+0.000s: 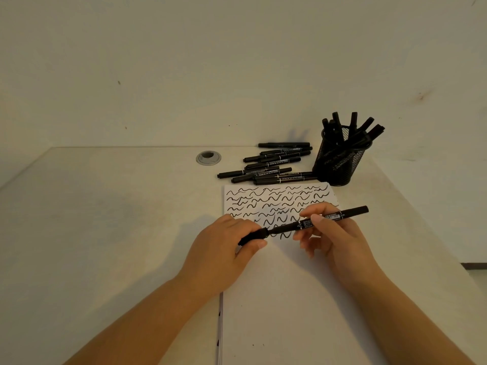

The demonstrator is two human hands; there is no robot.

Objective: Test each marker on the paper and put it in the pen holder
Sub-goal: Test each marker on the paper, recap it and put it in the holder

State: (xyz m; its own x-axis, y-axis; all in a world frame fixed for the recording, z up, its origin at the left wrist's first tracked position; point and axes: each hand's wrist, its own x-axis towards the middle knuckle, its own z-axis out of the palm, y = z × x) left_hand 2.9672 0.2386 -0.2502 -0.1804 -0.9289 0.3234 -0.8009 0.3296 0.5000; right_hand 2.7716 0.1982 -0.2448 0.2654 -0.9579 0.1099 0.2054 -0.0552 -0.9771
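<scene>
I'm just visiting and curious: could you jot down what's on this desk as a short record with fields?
Left hand: grips the marker's cap end
Right hand: pinches the marker barrel
Paper: squiggles across the top, blank below
Holder: black mesh, several markers standing in it
Pile: loose markers lying behind the paper, left of the holder

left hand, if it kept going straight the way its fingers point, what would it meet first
Probably the right hand, since the left hand points right along the marker both hold over the paper; depth is unclear.
</scene>
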